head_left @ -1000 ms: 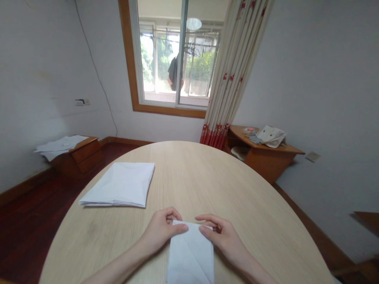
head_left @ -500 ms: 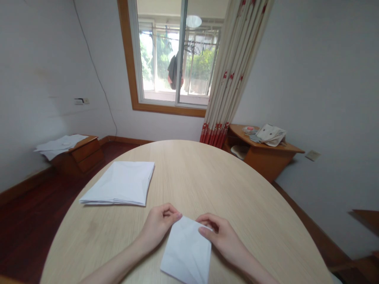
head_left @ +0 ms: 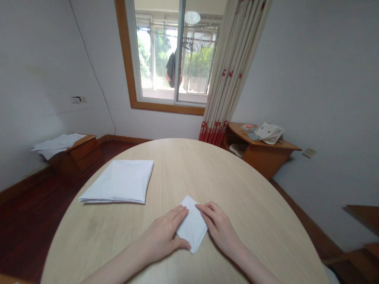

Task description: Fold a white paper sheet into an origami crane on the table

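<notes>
A small folded sheet of white paper (head_left: pixel 193 227) lies on the table in front of me, turned so that one corner points away. My left hand (head_left: pixel 168 232) rests flat on its left side, fingers stretched over the upper left edge and thumb spread near the lower corner. Along the upper right edge lies my right hand (head_left: pixel 217 225), its fingers extended and touching the paper. The underside of the right fingers is hidden. Farther left on the table sits a stack of folded white paper (head_left: pixel 118 179), apart from both hands.
The round wooden table (head_left: pixel 251 236) has a curved far edge. Beyond it stand a low drawer cabinet (head_left: pixel 85 152) with papers on top at left and a wooden corner desk (head_left: pixel 263 157) at right. A patterned curtain (head_left: pixel 231 71) hangs beside the window.
The white paper has become smaller and diamond-shaped, and lies flat farther from me. My left hand has gone from pinching its corner to lying flat. My right hand has shifted to the upper right edge.
</notes>
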### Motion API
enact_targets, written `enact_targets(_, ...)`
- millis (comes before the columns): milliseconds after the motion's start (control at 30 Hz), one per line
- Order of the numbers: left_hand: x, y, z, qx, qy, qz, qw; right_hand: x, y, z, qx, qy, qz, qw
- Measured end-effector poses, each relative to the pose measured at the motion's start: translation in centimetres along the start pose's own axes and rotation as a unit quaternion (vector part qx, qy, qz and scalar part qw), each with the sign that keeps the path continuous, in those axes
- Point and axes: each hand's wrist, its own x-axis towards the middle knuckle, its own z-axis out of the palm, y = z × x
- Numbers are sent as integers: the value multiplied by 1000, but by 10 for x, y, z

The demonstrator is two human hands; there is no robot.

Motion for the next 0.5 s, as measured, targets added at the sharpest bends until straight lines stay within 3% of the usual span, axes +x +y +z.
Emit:
enact_targets(200,2,-4,1,54,-22,16,998,-1,12,7,-46,-6,-67,997)
enact_targets(500,0,-2,-2,39,-17,14,999,-1,-3,-14,-52,-186,-61,979)
